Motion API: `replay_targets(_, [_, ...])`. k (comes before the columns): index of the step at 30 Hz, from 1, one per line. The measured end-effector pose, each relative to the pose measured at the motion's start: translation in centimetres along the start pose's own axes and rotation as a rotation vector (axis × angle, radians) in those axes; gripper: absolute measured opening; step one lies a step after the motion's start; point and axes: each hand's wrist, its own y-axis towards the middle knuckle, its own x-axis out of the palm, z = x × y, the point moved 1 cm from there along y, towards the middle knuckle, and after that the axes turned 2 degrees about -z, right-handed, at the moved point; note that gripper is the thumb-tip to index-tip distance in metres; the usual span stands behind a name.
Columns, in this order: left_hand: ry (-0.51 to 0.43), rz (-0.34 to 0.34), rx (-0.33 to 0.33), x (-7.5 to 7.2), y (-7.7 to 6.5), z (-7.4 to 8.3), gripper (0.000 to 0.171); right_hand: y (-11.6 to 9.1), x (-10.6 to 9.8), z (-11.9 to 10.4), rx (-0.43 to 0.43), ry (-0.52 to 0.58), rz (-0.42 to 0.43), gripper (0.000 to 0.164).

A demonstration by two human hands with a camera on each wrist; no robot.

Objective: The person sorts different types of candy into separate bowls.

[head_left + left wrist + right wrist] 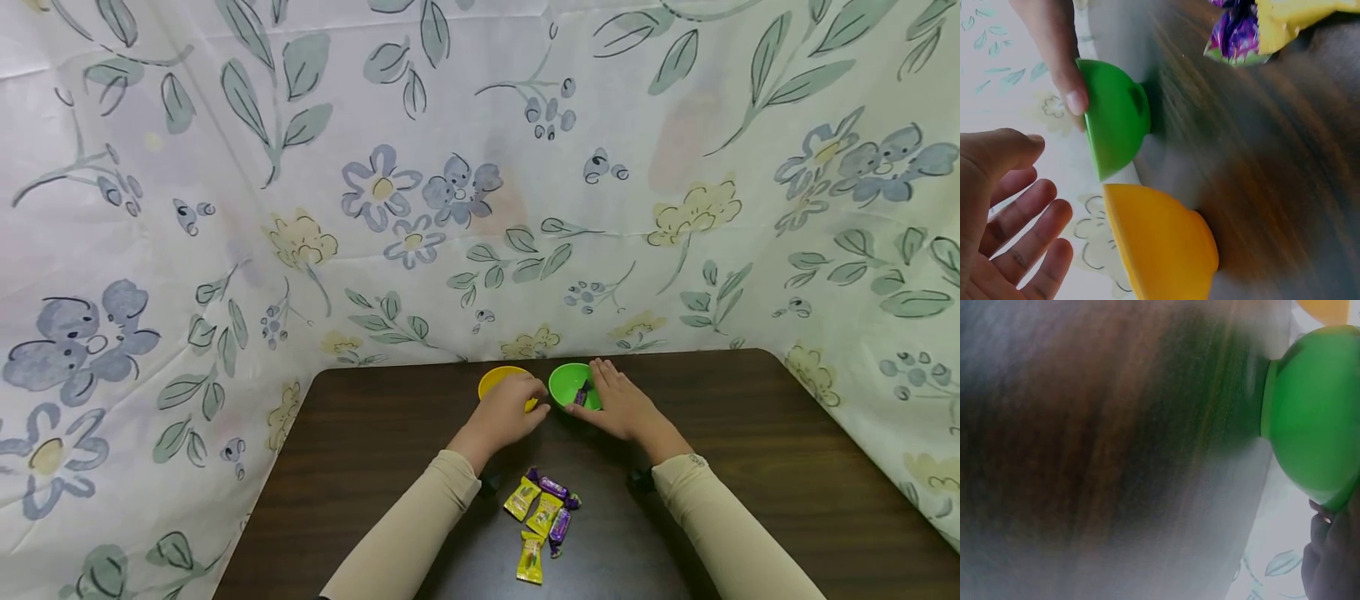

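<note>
My left hand (504, 417) hovers at the near side of a yellow bowl (495, 377), its loosely bent fingers (1032, 225) apart with nothing between them. The hand covers much of this bowl's inside. A green bowl (562, 377) stands upright just to the right. My right hand (622, 408) rests against that bowl's right side, fingers stretched along the rim and thumb (1072, 94) laid at the near edge. Inside the green bowl lies a purple-wrapped candy (581, 395).
Nearer on the dark wooden table (360, 467) lie yellow-wrapped candies (530, 558) and purple-wrapped candies (559, 528) in a loose group between the forearms. A floral cloth (465, 275) hangs behind the table's back edge and along both sides.
</note>
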Motion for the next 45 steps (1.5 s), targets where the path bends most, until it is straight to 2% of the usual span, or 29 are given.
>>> replay_targets(4, [-0.008, -0.031, 0.023, -0.2, -1.0, 0.6, 0.023, -0.1, -0.1, -0.1, 0.001, 0.007, 0.002, 0.110])
replay_targets(15, [0.058, -0.067, 0.071, -0.1, -3.6, 1.2, 0.025, -0.1, -0.1, 0.1, 0.007, 0.011, 0.001, 0.110])
replay_targets(23, [0.042, -0.122, 0.049, 0.4, -5.2, 1.5, 0.026, -0.1, 0.0, 0.1, 0.007, 0.015, 0.003, 0.111])
replay_targets(35, [-0.018, -0.220, 0.017, 1.8, -6.3, 1.0, 0.028, -0.3, 0.1, 0.1, 0.016, 0.036, 0.000, 0.111])
replay_targets(45, [-0.032, -0.254, 0.033, 2.1, -6.5, 1.1, 0.027, 0.0, 0.1, -0.2, 0.016, 0.024, -0.001, 0.112])
